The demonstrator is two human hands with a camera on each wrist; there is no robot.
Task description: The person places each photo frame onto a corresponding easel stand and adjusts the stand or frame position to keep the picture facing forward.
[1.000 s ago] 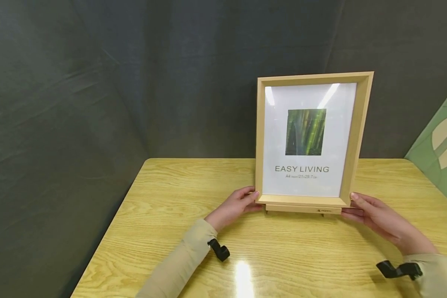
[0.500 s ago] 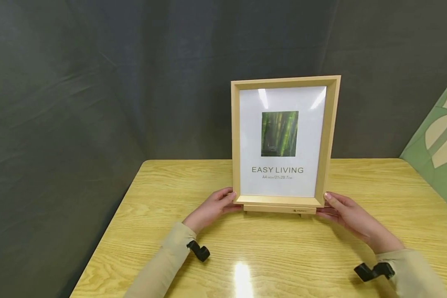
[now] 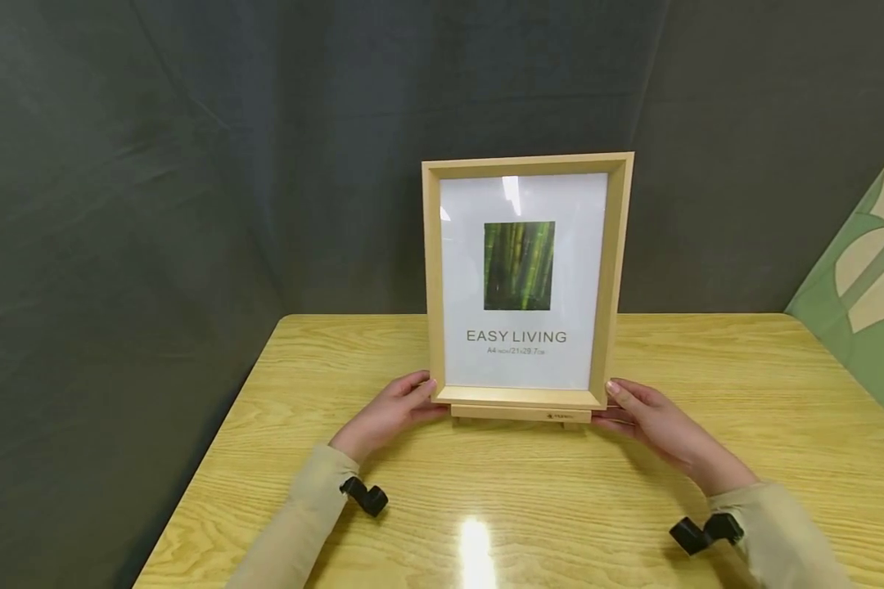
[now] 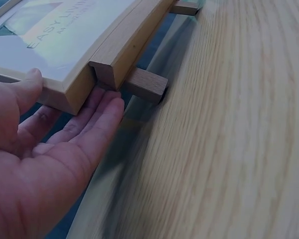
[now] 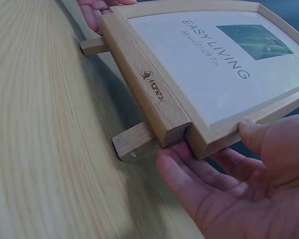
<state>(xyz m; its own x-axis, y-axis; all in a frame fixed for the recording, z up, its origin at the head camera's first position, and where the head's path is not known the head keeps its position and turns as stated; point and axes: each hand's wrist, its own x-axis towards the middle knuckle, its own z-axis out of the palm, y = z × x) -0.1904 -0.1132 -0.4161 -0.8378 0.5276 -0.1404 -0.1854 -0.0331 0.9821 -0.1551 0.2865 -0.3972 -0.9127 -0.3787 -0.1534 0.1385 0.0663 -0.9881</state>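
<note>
A light wooden picture frame [image 3: 516, 396] stands upright on the ledge of a small wooden easel [image 3: 504, 412]. Behind its glass is a white sheet with a bamboo picture and the words EASY LIVING. My left hand [image 3: 390, 413] grips the frame's lower left corner, thumb on the front edge and fingers behind, fingertips at the end of the ledge. On the other side my right hand [image 3: 663, 425] holds the lower right corner the same way. In the right wrist view the ledge bears a printed logo, and the easel's feet [image 5: 134, 141] touch the table. The easel's back is hidden.
The yellow wood-grain table [image 3: 545, 507] extends around the easel, its back edge against a dark grey curtain [image 3: 354, 164]. A green and beige patterned panel [image 3: 869, 286] rises at the right. Black wrist cameras sit on both sleeves.
Both hands, the picture frame and the easel have moved left together in the head view. The grip at both corners looks the same.
</note>
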